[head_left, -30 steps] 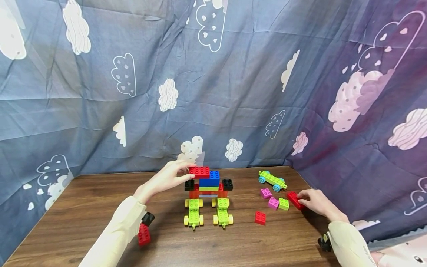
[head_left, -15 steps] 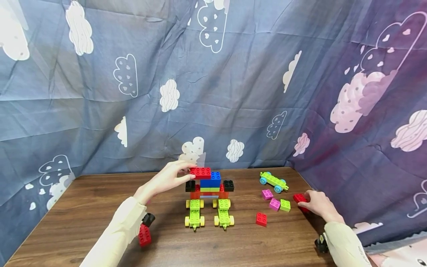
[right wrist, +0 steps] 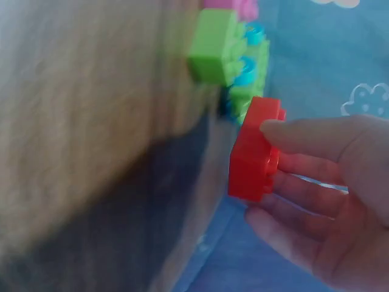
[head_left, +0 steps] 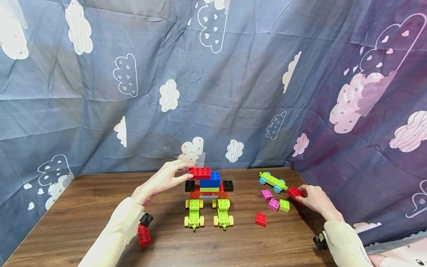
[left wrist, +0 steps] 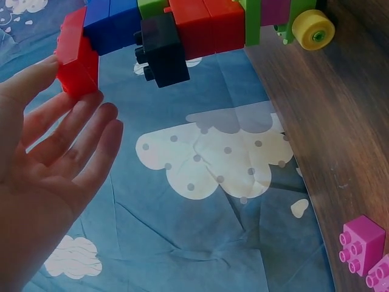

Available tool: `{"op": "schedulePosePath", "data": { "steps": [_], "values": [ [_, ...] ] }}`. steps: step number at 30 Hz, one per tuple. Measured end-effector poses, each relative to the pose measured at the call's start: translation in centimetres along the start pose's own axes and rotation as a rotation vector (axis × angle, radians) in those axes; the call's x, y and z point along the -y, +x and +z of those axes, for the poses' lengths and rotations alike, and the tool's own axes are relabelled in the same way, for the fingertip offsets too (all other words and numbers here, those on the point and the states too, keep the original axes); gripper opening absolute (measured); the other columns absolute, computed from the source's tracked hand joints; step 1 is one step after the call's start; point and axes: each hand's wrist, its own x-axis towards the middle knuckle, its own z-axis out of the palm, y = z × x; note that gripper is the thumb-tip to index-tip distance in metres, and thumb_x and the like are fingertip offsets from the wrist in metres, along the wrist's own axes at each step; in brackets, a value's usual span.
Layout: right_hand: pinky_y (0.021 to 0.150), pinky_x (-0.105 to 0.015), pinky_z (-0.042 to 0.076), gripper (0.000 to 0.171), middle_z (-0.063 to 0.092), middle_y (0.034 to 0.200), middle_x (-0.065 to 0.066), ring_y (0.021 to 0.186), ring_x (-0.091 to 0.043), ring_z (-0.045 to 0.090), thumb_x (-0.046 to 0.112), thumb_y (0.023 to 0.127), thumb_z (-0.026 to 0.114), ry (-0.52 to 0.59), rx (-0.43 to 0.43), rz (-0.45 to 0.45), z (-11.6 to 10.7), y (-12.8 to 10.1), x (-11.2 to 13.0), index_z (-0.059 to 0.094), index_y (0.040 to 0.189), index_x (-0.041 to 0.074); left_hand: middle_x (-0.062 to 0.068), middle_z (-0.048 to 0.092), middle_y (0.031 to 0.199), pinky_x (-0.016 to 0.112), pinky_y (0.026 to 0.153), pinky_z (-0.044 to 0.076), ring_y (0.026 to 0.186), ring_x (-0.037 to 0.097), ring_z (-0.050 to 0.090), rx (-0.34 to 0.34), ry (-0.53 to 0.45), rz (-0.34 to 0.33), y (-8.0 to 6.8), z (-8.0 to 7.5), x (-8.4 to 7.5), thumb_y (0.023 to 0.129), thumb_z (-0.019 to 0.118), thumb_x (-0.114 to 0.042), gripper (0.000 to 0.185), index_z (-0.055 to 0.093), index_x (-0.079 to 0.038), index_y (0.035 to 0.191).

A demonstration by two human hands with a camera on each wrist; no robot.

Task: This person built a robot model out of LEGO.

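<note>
My left hand (head_left: 166, 177) pinches a long red brick (head_left: 201, 172) between thumb and fingers. This brick lies on top of the built structure, overlapping a blue block (head_left: 210, 182). Below are black bricks (head_left: 228, 185) at both sides and red ones (left wrist: 203, 27), above two lime wheeled bases (head_left: 194, 214) with yellow wheels. At the table's right side, my right hand (head_left: 317, 200) pinches another long red brick (right wrist: 255, 149), its thumb on one face and fingers behind. The right wrist view shows this brick tilted, seemingly off the table.
Near the right hand are a lime wheeled base (head_left: 273, 181) with blue wheels, two pink bricks (head_left: 274, 204), a lime brick (head_left: 284, 205) and a red brick (head_left: 261, 219). By the left forearm lie a black brick (head_left: 146, 219) and a red one (head_left: 144, 236). Cloud-patterned cloth (head_left: 213, 122) hangs behind.
My right hand shifts over the red brick at the right, then moves slightly away from me with it. The left hand stays almost still on the structure's top brick.
</note>
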Motion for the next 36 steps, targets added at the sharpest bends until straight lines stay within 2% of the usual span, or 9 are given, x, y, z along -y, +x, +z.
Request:
{"op": "schedulePosePath", "data": {
  "steps": [5, 12, 21, 30, 36],
  "values": [
    [0.067, -0.041, 0.053, 0.029, 0.073, 0.085, -0.014, 0.071, -0.020, 0.063, 0.015, 0.079, 0.078, 0.045, -0.039, -0.085, -0.8, 0.7, 2.4, 0.071, 0.099, -0.003, 0.007, 0.070, 0.111, 0.045, 0.094, 0.057, 0.098, 0.022, 0.065, 0.002, -0.003, -0.005, -0.1, 0.0, 0.0, 0.094, 0.068, -0.023, 0.038, 0.065, -0.005, 0.128],
    [0.066, -0.037, 0.051, 0.023, 0.072, 0.084, -0.007, 0.069, -0.015, 0.058, 0.011, 0.080, 0.078, 0.039, -0.085, -0.220, -2.5, 1.8, 6.6, 0.072, 0.099, 0.002, 0.006, 0.070, 0.113, 0.045, 0.094, 0.056, 0.098, 0.020, 0.065, 0.001, -0.012, -0.013, -0.1, 0.1, 0.0, 0.093, 0.069, -0.022, 0.038, 0.065, -0.005, 0.127],
    [0.074, -0.042, 0.055, 0.026, 0.075, 0.093, -0.008, 0.080, -0.021, 0.068, 0.008, 0.079, 0.080, 0.017, -0.163, -0.423, -3.6, 2.7, 11.3, 0.072, 0.103, 0.002, 0.008, 0.070, 0.115, 0.047, 0.096, 0.055, 0.100, 0.021, 0.066, 0.006, -0.028, -0.026, 0.0, 0.1, 0.0, 0.093, 0.069, -0.020, 0.038, 0.065, -0.004, 0.128],
    [0.083, -0.042, 0.056, 0.029, 0.075, 0.099, -0.004, 0.089, -0.018, 0.069, 0.013, 0.083, 0.078, 0.066, -0.112, -0.487, -4.2, 3.4, 15.2, 0.072, 0.110, 0.005, 0.009, 0.070, 0.114, 0.049, 0.095, 0.055, 0.099, 0.022, 0.067, 0.002, -0.012, -0.001, 0.0, 0.1, 0.0, 0.094, 0.068, -0.022, 0.039, 0.064, -0.004, 0.128],
    [0.082, -0.039, 0.056, 0.030, 0.074, 0.099, -0.004, 0.087, -0.016, 0.067, 0.013, 0.084, 0.078, 0.088, -0.103, -0.552, -5.0, 4.1, 18.0, 0.071, 0.112, 0.006, 0.008, 0.070, 0.115, 0.048, 0.097, 0.055, 0.100, 0.021, 0.067, 0.004, -0.028, -0.026, -0.1, 0.0, -0.1, 0.093, 0.069, -0.020, 0.038, 0.065, -0.005, 0.128]
  ]
}}
